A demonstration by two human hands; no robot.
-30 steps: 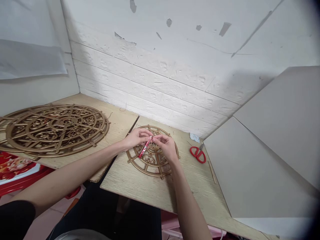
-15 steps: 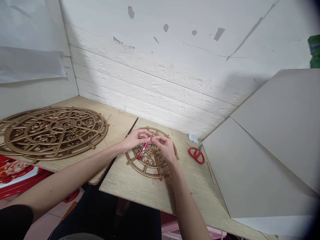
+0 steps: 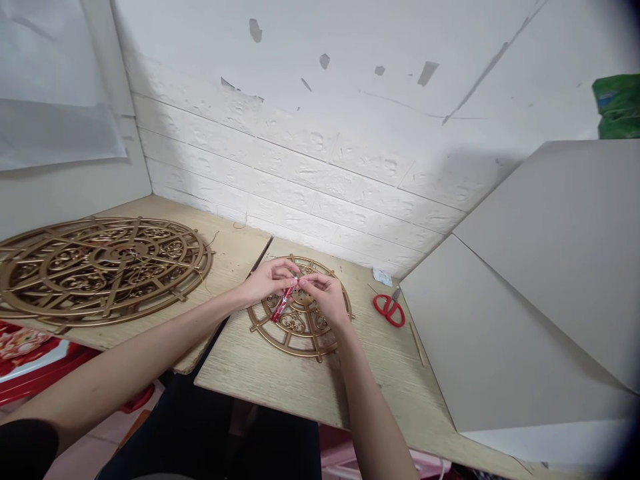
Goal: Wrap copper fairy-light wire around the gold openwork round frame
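Note:
Pinched in my left hand (image 3: 273, 280) is a slim red-and-silver packet (image 3: 283, 305), slanting down toward me. My right hand (image 3: 325, 293) is closed too, its fingertips meeting the packet's upper end beside the left fingers; whatever small thing lies between them is hidden. Both hands are above a round gold openwork ornament (image 3: 290, 348) with scroll patterns and short bars sticking out from its rim, lying flat on the wooden table (image 3: 240, 363).
Larger gold round ornaments (image 3: 107, 310) lie stacked at left, with loose thin wires. Red-handled scissors (image 3: 389, 311), a thin stick (image 3: 419, 345) and a small bluish wrapper (image 3: 383, 277) lie to the right. Grey boards (image 3: 505, 313) lean there; a white brick-patterned wall (image 3: 300, 173) stands behind.
My view has shifted slightly. My hands stay nearly in place, fingertips drawn a little closer together at the packet's upper end.

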